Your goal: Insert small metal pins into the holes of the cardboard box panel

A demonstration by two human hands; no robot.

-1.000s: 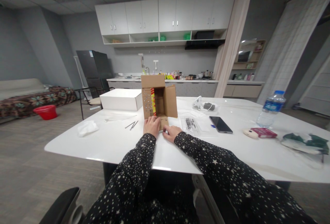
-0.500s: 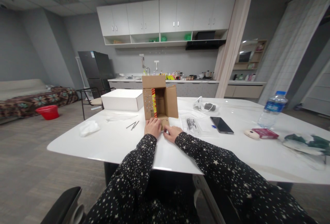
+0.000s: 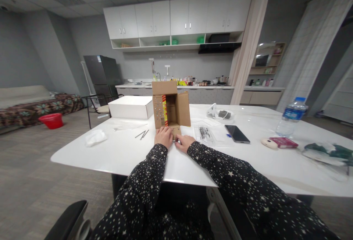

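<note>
An open cardboard box (image 3: 171,106) lies on its side on the white table (image 3: 124,151), its mouth facing me, with a red and yellow strip inside. My left hand (image 3: 163,137) rests knuckles up on the box's lower front flap, fingers curled. My right hand (image 3: 184,142) lies just right of it, pinching a small thin metal piece against the flap's edge; what it is I cannot make out. Both sleeves are black with white stars.
A white flat box (image 3: 131,107) stands left of the cardboard box, with two thin metal rods (image 3: 141,134) and a crumpled tissue (image 3: 95,137) nearby. To the right lie a plastic bag of small parts (image 3: 204,133), a phone (image 3: 237,134), a water bottle (image 3: 290,117) and a red packet (image 3: 283,143).
Almost nothing has moved. The view has shifted slightly. Both hands stay at the box's front flap.
</note>
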